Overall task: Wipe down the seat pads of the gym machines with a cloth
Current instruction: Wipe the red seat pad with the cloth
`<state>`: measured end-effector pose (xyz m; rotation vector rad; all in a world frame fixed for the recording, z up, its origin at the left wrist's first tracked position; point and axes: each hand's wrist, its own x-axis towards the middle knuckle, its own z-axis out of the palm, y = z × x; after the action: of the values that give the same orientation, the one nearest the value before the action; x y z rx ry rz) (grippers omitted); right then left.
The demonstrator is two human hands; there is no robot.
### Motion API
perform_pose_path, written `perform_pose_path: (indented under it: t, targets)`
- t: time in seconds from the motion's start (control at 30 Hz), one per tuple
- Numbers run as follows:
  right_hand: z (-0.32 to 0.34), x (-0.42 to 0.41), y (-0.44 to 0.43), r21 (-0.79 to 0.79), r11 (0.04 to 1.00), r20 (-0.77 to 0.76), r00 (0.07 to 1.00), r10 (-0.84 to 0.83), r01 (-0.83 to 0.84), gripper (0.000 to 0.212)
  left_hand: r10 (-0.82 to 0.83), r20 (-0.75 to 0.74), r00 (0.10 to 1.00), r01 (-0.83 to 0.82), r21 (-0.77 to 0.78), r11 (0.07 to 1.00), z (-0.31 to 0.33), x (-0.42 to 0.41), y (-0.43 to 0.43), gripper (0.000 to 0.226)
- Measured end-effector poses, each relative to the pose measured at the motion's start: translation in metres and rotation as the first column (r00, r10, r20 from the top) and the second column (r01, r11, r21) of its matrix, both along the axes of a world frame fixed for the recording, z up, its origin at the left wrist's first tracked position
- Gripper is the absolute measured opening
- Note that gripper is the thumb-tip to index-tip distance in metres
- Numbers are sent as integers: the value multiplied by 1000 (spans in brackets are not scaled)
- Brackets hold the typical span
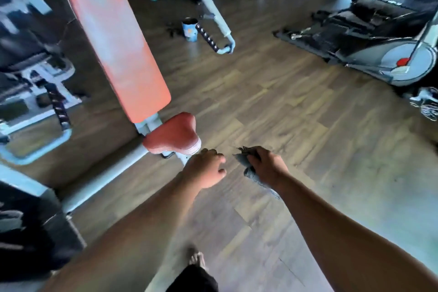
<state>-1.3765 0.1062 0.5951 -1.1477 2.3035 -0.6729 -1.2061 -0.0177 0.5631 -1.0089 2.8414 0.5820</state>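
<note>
1. Wood-plank floor (272, 106) runs under grey gym frames; the picture is blurred.
2. Orange seat (174, 134) sits below its long backrest (116, 47), which runs up and left.
3. Left hand (205, 168) is loosely curled, empty, nearest the seat.
4. Right hand (266, 166) is clenched round a dark cloth (251, 172), so the seat lies up-left of it.
</note>
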Motion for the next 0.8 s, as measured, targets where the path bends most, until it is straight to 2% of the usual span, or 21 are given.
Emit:
perform_pose_path:
  t: [0.13,0.33,0.5,0.8]
  targets:
    - [-14,-25,-94,8,992,-25,991,128,-128,33,123,0,992,-123,9,992,-17,-7,-73,45]
    - [-52,-41,-217,37,975,43,975,217,-219,31,226,72,971,-231,68,971,-46,-2,-168,36]
    - [-85,-50,-311,82,949,128,948,293,-304,27,333,155,930,-351,108,930,-70,6,-242,44]
    - [-170,-62,-442,150,813,66,826,559,-562,26,526,171,833,-546,111,830,-148,-5,-303,48]
